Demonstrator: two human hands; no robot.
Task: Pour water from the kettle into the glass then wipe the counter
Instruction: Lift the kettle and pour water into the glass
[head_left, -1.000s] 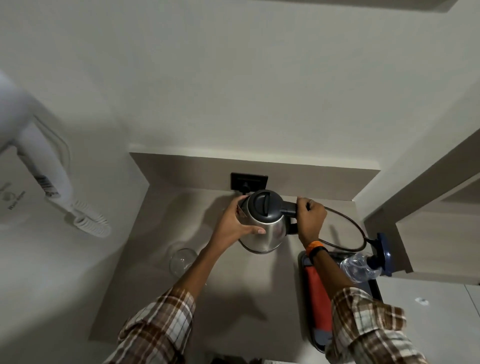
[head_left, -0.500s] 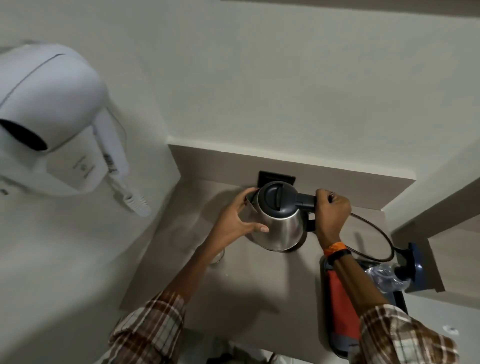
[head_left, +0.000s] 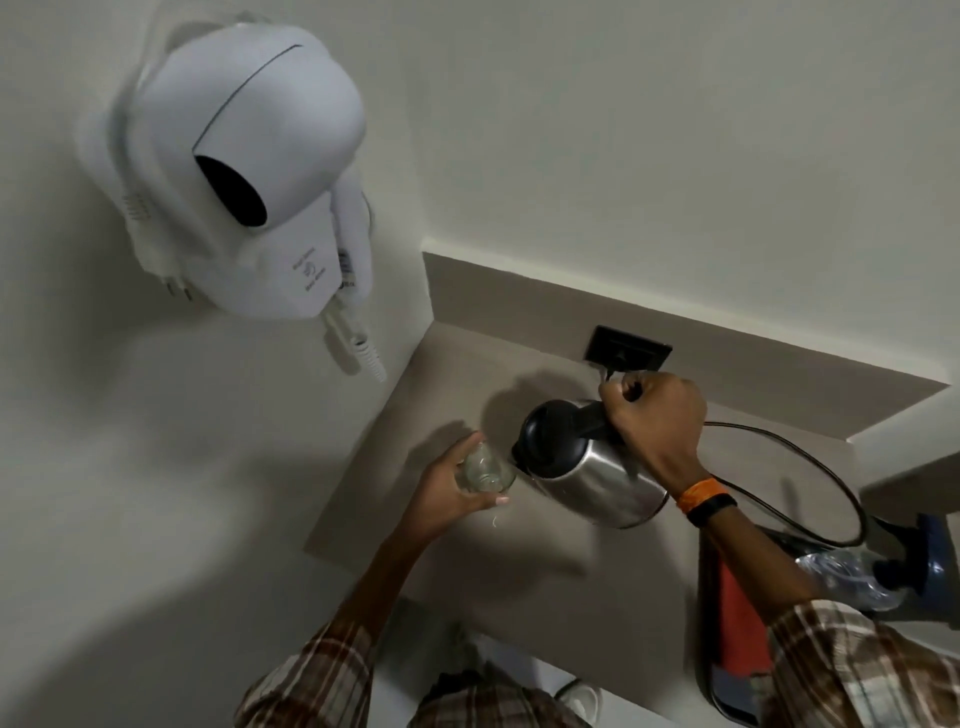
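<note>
Tipping toward the glass (head_left: 485, 470), the kettle (head_left: 587, 467) is now up off the counter (head_left: 519, 566), and that is the big change: half a second ago it sat flat with both hands on it. The right hand (head_left: 657, 423) is closed tight around the black handle and leans the kettle over, so the spout sits right at the rim of the glass. The left hand (head_left: 447, 493) has let go of the kettle's side and now wraps around the glass, holding it just above the counter near the corner of the wall. The glass used to sit alone by the arm. I cannot tell if water is coming out yet, and the glass looks close to empty. A small wet-looking glint shows on the counter just below the glass. So the pouring part is only beginning, I think, and the wiping comes later. The black cord (head_left: 810, 457) loops behind the kettle to the plug on the wall. A red thing lies in a dark tray (head_left: 709, 670) on the right, and a white hair dryer (head_left: 244, 182) hangs on the left wall.
</note>
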